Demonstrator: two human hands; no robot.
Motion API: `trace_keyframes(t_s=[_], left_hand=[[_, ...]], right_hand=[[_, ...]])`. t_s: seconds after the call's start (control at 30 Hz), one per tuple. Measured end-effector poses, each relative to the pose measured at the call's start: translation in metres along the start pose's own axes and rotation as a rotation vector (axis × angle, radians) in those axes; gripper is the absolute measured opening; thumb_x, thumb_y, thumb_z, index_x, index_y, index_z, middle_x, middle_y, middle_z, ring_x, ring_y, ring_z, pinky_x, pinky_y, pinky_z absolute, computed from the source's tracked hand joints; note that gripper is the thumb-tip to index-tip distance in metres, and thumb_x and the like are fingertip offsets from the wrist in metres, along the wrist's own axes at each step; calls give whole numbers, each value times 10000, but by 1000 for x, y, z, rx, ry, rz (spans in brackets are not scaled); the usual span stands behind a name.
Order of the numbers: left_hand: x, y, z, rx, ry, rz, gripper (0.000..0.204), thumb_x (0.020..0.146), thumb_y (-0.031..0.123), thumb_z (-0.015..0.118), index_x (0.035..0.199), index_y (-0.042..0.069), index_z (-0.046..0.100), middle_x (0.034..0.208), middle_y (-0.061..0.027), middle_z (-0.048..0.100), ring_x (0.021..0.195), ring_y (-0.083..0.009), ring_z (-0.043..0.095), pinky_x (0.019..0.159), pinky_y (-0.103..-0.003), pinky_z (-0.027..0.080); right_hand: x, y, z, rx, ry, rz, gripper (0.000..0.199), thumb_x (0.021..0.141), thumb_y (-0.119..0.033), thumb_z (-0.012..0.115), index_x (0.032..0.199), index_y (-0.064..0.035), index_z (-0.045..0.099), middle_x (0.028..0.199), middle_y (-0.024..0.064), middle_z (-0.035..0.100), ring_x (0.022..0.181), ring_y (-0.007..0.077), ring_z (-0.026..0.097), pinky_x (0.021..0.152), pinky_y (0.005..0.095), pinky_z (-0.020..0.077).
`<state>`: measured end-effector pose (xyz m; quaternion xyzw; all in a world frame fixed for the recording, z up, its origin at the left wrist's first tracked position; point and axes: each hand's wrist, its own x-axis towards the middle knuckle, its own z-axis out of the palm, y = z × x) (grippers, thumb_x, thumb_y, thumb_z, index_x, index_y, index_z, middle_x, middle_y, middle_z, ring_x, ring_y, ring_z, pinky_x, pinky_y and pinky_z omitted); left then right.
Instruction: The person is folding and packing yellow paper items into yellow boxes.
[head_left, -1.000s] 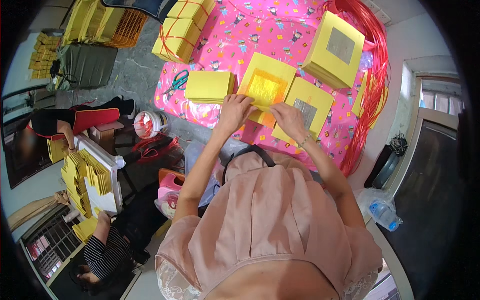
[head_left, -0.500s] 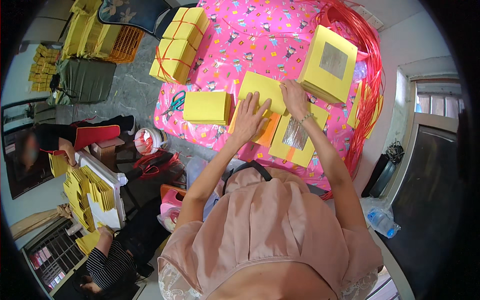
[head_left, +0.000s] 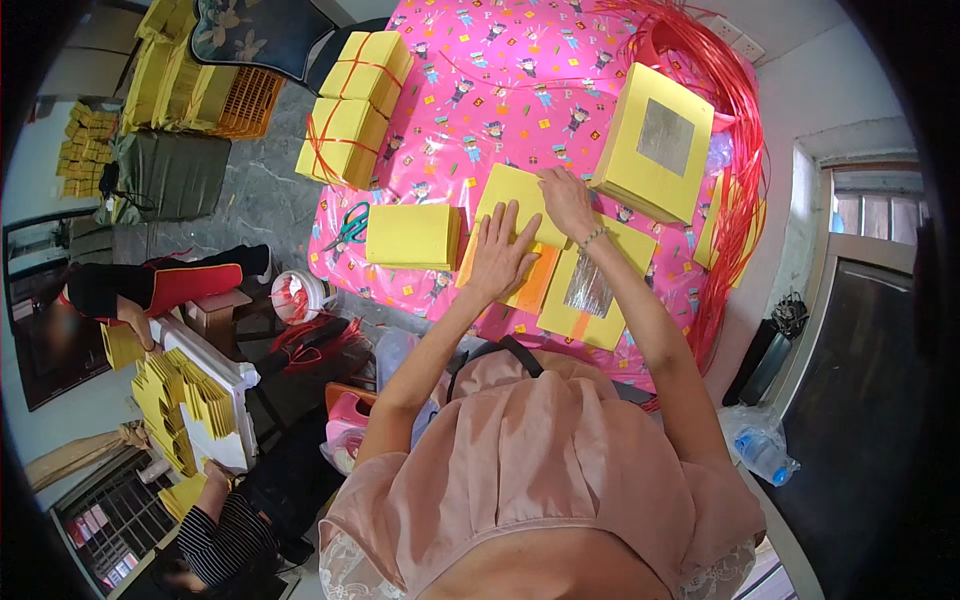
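A folded yellow paper sheet (head_left: 511, 188) lies on the pink table, with an orange patch (head_left: 536, 283) showing below it. My left hand (head_left: 500, 252) rests flat across the fold, fingers spread. At the sheet's upper right corner, my right hand (head_left: 570, 205) presses with its fingers curled and close together; its fingertips are partly hidden. Partly under my right forearm is another yellow sheet (head_left: 625, 265) with a silver foil patch (head_left: 592, 288). Left of my hands sits a neat stack of folded yellow paper (head_left: 412, 236).
A tall stack of foil-patched yellow sheets (head_left: 618, 165) stands at right, beside hanging red plastic strands (head_left: 745, 190). Tied yellow bundles (head_left: 345, 135) and teal-handled scissors (head_left: 351, 225) lie at left. Two people work at a white table (head_left: 215, 440) at lower left.
My right hand has shifted left, from the folded sheet's right edge to its upper corner. My left hand stays on the fold. The whole view has tilted slightly.
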<state>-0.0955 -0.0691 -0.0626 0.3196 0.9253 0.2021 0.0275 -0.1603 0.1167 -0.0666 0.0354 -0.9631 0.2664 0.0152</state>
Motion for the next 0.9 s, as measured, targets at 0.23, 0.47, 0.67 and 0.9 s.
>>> trace_keyframes(t_s=[0.23,0.47,0.67,0.9], left_hand=[[1,0,1,27,-43,2,668,929,413,531,1511,200,282,1570,-149,201,1423,-438,164,1132,-582,161],[1,-3,7,28,-58,12,677,933,442,508,1514,191,271,1576,-119,205,1424,-444,151,1137,-588,138],[2,-3,12,48,-87,13,682,943,503,462,1515,186,268,1582,-124,188,1436,-446,113,1146,-580,120],[-1,-8,18,111,-152,-16,719,936,570,433,1518,187,259,1592,-133,150,1451,-432,69,1158,-569,66]], right_hand=[[-1,0,1,25,26,-10,183,870,-147,596,1031,-60,609,981,132,614,957,319,596,830,450,462],[-2,1,7,38,77,-18,183,849,-133,613,1018,-64,606,965,117,611,941,313,596,821,445,457],[-6,1,4,-13,116,-41,201,835,-130,634,1025,-71,602,979,106,601,930,311,584,810,442,458],[-63,-29,2,47,47,-38,198,839,-134,641,1016,-84,566,931,115,522,958,322,564,822,411,485]])
